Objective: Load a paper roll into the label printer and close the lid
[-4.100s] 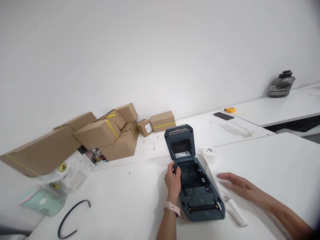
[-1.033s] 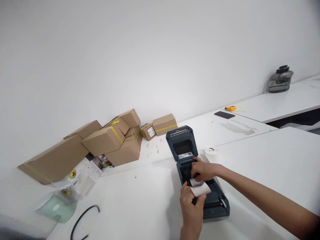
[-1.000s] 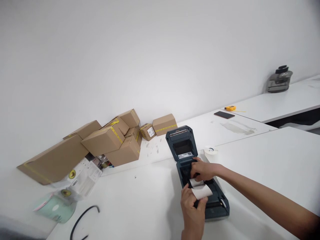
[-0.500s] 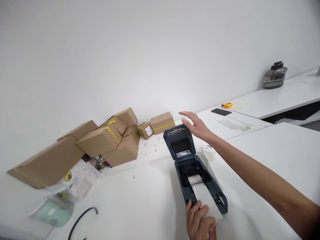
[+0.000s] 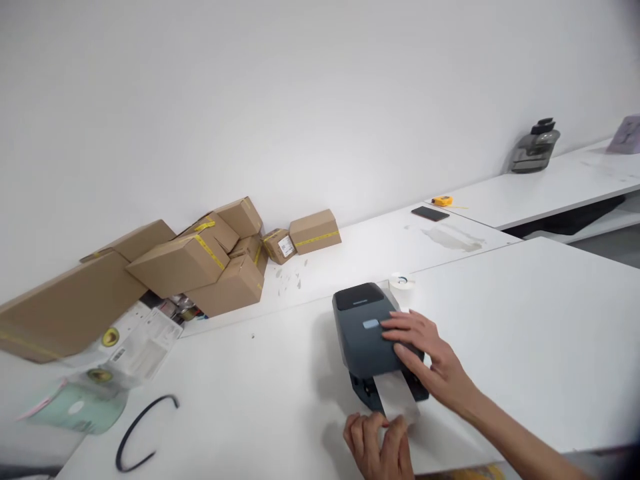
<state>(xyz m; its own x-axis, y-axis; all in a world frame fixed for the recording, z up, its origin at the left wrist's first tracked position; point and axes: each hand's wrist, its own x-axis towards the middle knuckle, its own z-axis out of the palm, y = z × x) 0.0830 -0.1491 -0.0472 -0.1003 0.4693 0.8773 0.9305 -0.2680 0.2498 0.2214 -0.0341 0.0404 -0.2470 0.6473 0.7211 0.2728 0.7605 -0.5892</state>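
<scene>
A dark blue-grey label printer (image 5: 363, 337) stands on the white table, its lid down over most of the body, with a gap still showing at the front. A white label strip (image 5: 395, 393) comes out from under the lid toward me. My left hand (image 5: 380, 443) pinches the free end of that strip in front of the printer. On the right side of the lid lies my right hand (image 5: 425, 350), fingers stretched out flat and holding nothing. Behind the printer sits a white roll (image 5: 401, 283).
Cardboard boxes (image 5: 180, 263) are piled at the left against the wall. Near them lie a pale green pouch (image 5: 77, 407) and a black curved band (image 5: 135, 430). Farther back are a phone (image 5: 430, 213), a yellow tape measure (image 5: 442, 201) and a dark water jug (image 5: 535, 148).
The printer's lid has swung from upright down over the body, with my right hand moving down onto it. My left hand keeps hold of the strip's end. The view has shifted slightly.
</scene>
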